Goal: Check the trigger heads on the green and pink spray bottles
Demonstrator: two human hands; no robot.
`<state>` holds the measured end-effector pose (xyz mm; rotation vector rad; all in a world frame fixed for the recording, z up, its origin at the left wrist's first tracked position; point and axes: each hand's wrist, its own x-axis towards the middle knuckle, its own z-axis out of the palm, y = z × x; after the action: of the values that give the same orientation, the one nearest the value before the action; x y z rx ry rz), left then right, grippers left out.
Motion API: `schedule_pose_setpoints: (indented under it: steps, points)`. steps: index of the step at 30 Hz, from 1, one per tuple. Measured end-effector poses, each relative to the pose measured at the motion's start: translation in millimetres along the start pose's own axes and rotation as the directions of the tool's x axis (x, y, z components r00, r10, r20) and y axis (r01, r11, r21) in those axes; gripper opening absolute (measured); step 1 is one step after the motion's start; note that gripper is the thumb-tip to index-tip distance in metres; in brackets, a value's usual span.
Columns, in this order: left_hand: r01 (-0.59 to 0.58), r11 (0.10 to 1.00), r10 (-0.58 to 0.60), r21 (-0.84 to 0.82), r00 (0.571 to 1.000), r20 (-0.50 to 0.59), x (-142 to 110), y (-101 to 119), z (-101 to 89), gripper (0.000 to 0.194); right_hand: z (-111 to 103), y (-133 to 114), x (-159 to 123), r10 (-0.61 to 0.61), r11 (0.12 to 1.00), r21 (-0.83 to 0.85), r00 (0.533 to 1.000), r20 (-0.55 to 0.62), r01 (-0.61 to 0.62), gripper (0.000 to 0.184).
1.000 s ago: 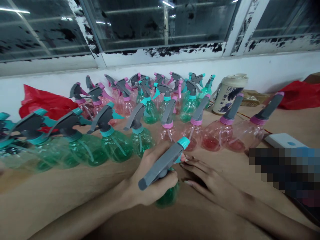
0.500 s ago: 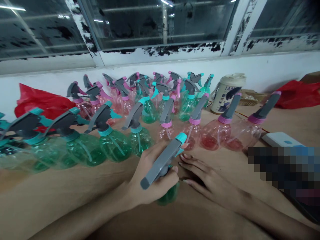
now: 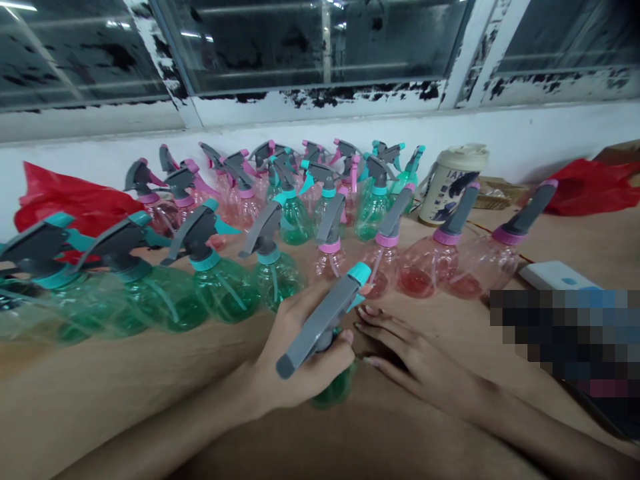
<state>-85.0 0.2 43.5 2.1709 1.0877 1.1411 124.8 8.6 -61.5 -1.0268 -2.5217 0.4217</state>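
In the middle of the head view, my left hand (image 3: 295, 363) is wrapped round the neck of a green spray bottle (image 3: 334, 392). The bottle's grey trigger head with a teal nozzle points away and to the right; its collar is hidden by my fingers. Beside it, my right hand (image 3: 410, 347) rests on the table with fingers stretched out, apart from the bottle and holding nothing. Just beyond my hands stands a row of spray bottles, with green ones (image 3: 227, 287) on the left and pink ones (image 3: 425, 270) on the right.
Several more spray bottles (image 3: 295, 220) crowd near the wall. A printed cup (image 3: 447, 190) with a lid stands behind the pink ones. Red plastic bags (image 3: 75, 200) lie at left and right. A white box (image 3: 555, 275) sits on the right, by a blurred-out dark item.
The whole view shifts slightly, so the bottles on the table appear a little further left. My left hand keeps its grip on the spray bottle, and my right hand stays flat beside it.
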Motion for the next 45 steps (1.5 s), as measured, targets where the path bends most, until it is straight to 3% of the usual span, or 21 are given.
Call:
schedule_pose_setpoints:
  steps: [9,15,26,41,45]
  points:
    - [0.021,1.000,-0.021,0.000,1.000,0.010,0.5,1.2,-1.6,0.015,0.3,0.0,-0.2,-0.008,1.000,0.018,1.000,-0.023,0.009,0.045]
    - [0.054,0.998,-0.053,-0.020,0.996,0.072,3.0,3.4,-4.3,0.021,2.3,0.4,-1.5,0.019,1.000,0.001,1.000,-0.009,-0.019,0.045]
    - [0.060,0.998,-0.058,-0.015,0.992,0.115,4.8,4.3,-8.9,0.010,0.5,-0.5,0.2,0.005,1.000,0.025,1.000,-0.022,-0.005,0.046]
    - [0.012,1.000,-0.013,0.025,1.000,0.016,1.0,1.3,-1.1,0.009,0.0,-0.9,0.4,0.004,1.000,0.014,1.000,-0.008,-0.004,0.049]
    - [0.047,0.997,-0.048,0.058,0.999,0.001,0.8,4.1,-0.3,0.011,0.1,0.2,-0.1,0.008,1.000,0.006,1.000,-0.012,-0.008,0.050]
